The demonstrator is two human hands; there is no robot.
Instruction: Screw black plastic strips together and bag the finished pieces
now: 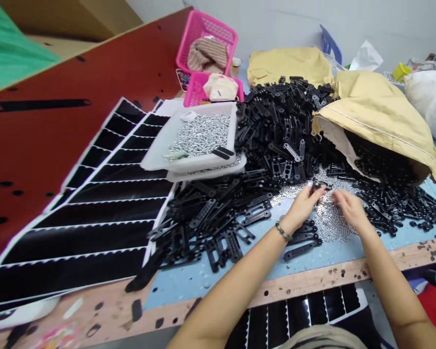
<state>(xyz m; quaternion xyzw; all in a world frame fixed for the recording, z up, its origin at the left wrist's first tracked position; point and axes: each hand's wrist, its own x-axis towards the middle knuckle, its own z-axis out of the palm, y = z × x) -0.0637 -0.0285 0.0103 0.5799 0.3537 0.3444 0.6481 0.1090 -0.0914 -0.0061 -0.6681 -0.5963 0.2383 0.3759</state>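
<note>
- Along the table's (312,281) near edge we see a bare wooden strip, with a blue mat (189,286) beyond it.
- Between our forearms, several black links (300,250) lie with their long axes roughly left to right.
- Our right hand (350,209) is beside the silver hardware (332,223); its fingers blur, so we cannot tell whether they pinch anything.
- Our left hand (308,197) pinches a small black part (322,184) above the hardware's far side; the part's long axis runs roughly left to right, one end toward the right hand.
- Leftward, long black parts (203,215) sprawl in many directions.
- Smaller black parts (410,208) crowd toward the table's right edge.
- Farther left, a white tray (154,152) holds silver screws (203,131).
- A yellow sack (381,109), its mouth facing us, takes up the far right.
- Straight beyond our hands, a tall black heap (283,116) stands in the way.
- Toward the far edge we see pink baskets (184,48) and a second sack (290,65).
</note>
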